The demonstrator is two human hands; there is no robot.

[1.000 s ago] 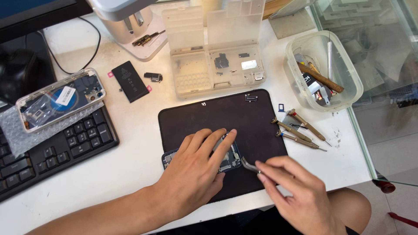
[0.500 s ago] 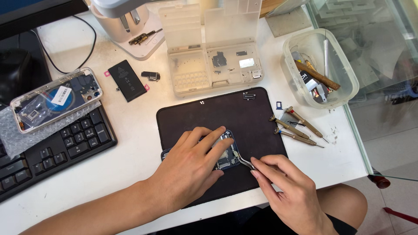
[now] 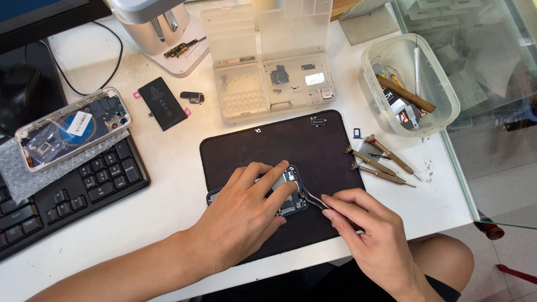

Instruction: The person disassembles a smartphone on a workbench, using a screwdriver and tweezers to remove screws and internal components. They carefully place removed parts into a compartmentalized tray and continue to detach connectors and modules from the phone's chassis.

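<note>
An opened dark blue phone body [image 3: 291,202] lies on a black work mat [image 3: 268,142] near the desk's front edge. My left hand [image 3: 243,212] lies flat over it, fingers spread, pressing it down and hiding most of it. My right hand [image 3: 369,235] grips metal tweezers [image 3: 312,199], their tips inside the phone's open upper end beside my left fingertips. A small metal part [image 3: 319,120] rests at the mat's top edge.
A clear parts organiser [image 3: 268,78] stands open behind the mat. Several screwdrivers [image 3: 377,162] lie to the right, near a clear tool tub [image 3: 408,84]. A phone battery [image 3: 162,103], another phone housing [image 3: 72,127] on bubble wrap and a keyboard [image 3: 61,190] sit left.
The view has shifted slightly. My right hand has brought the tweezers a little further in toward the phone's upper end; my left hand stays pressed on the phone.
</note>
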